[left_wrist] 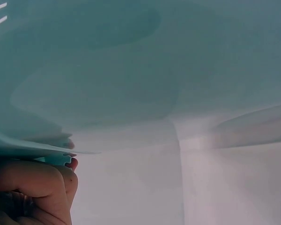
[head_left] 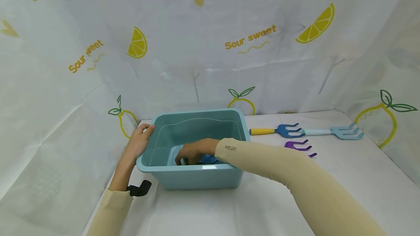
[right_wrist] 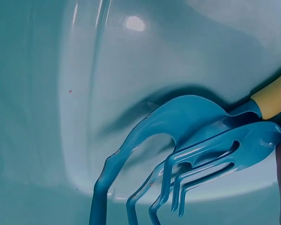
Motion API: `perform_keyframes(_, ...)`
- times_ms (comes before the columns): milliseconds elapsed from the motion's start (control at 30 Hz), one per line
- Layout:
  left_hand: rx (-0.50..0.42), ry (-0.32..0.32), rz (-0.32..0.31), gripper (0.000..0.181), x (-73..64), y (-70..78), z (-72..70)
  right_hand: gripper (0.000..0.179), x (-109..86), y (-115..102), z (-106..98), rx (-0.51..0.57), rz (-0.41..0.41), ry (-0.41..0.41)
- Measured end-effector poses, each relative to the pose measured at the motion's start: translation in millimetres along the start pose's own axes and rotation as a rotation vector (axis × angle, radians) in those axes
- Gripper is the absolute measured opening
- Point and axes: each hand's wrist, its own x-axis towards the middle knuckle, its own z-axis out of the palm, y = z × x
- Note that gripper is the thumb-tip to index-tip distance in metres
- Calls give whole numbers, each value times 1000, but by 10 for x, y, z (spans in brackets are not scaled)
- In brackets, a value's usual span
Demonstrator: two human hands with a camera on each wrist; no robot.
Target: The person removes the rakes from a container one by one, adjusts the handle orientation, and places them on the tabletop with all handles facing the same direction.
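Note:
A light blue plastic basin [head_left: 197, 178] stands on the white-covered table. My left hand [head_left: 140, 139] grips its left rim; in the left wrist view the curled fingers [left_wrist: 37, 183] show beside the basin's wall. My right hand [head_left: 197, 150] is down inside the basin, fingers curled at the handle end of a blue hand rake [right_wrist: 255, 145]. Beside and partly beneath it lies a larger blue hand rake [right_wrist: 192, 110] with a yellow handle [right_wrist: 274, 96]. The front rim hides the right fingertips in the head view.
To the right of the basin lie a blue hand rake with a yellow handle [head_left: 262, 131], a pale blue hand rake [head_left: 346, 132] and a purple hand rake [head_left: 296, 145], partly behind the right sleeve. A lemon-printed sheet [head_left: 170, 79] hangs behind the table.

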Motion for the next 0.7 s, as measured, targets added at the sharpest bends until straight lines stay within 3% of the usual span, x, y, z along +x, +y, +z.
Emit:
perform_keyframes(167, 1, 4, 5, 54, 0, 5, 0, 27, -11, 0, 1, 33, -9, -18)
perform_keyframes(700, -2, -4, -4, 56, 0, 15, -3, 28, 7, 0, -28, -55, -4, -40)
